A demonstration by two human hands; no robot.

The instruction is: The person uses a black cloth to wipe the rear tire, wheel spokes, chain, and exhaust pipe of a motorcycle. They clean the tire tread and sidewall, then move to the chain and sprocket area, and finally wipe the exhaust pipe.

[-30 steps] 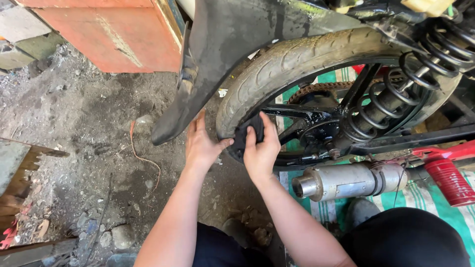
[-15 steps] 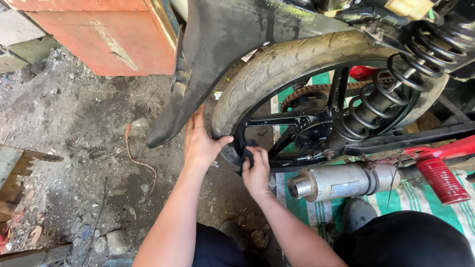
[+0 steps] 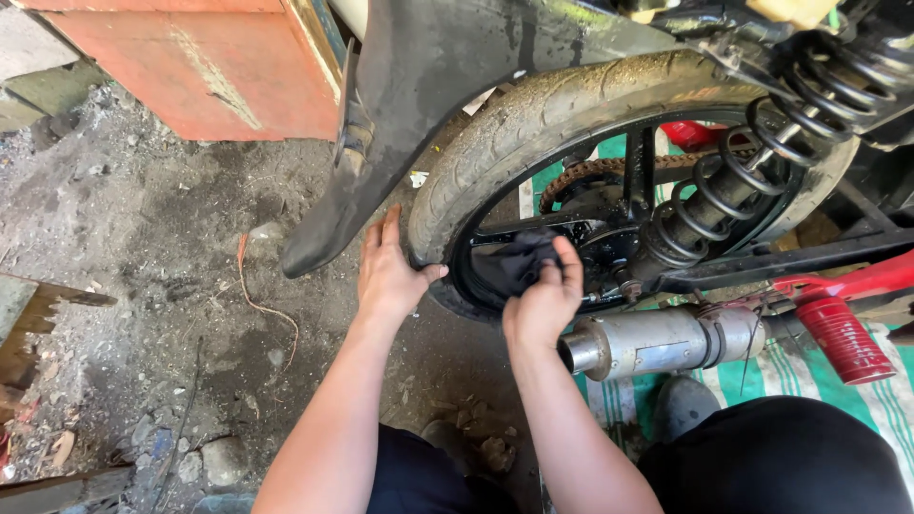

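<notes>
Dirt workshop floor (image 3: 143,286), left hand (image 3: 388,276) flat on tyre (image 3: 533,114), right hand (image 3: 545,303) clutching dark rag (image 3: 519,262), exhaust pipe (image 3: 657,341) just beside

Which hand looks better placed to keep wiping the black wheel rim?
The right hand, probably: it grips the dark crumpled cloth against the black spoked wheel rim. The left hand lies flat on the dusty rubber tyre, bracing it.
</notes>
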